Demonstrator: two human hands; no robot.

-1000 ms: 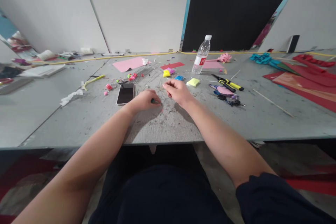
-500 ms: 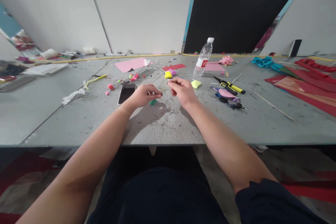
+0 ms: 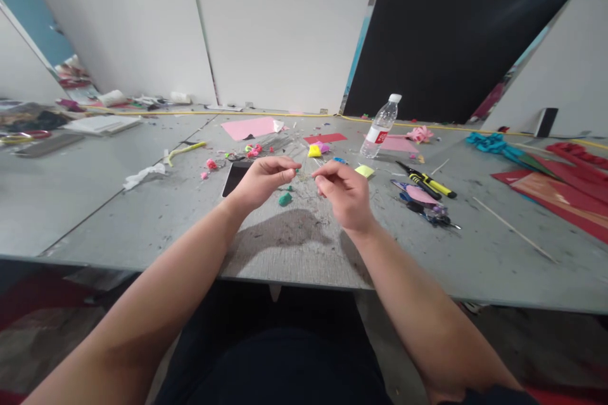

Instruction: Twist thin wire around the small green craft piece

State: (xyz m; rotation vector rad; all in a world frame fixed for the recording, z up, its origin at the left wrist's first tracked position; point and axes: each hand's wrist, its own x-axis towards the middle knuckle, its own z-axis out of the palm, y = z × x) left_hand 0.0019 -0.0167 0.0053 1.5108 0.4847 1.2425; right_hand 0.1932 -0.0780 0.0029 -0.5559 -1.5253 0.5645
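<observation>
My left hand [image 3: 266, 182] is raised over the middle of the table, thumb and fingers pinched, with a tiny green bit [image 3: 297, 171] at its fingertips. Facing it across a narrow gap, my right hand [image 3: 346, 193] is also closed in a pinch; whatever it holds is too small to make out. Below the left fingertips a green lump [image 3: 285, 200], like modelling clay, lies on the tabletop. A smaller green piece [image 3: 289, 188] is just behind it. Partly hidden by the left hand is a dark-screened phone [image 3: 234, 178].
Beyond the hands lie a yellow lump [image 3: 314, 150], a pale yellow piece [image 3: 365, 171] and red paper [image 3: 325, 138]. A plastic bottle [image 3: 380, 128] stands behind the right hand. Black-and-yellow pliers [image 3: 427, 182] and a thin stick [image 3: 515, 230] are at the right.
The head view has tilted up, so the table sits lower in the picture. The green lump shows more fully below the left hand. Both hands remain pinched and apart.
</observation>
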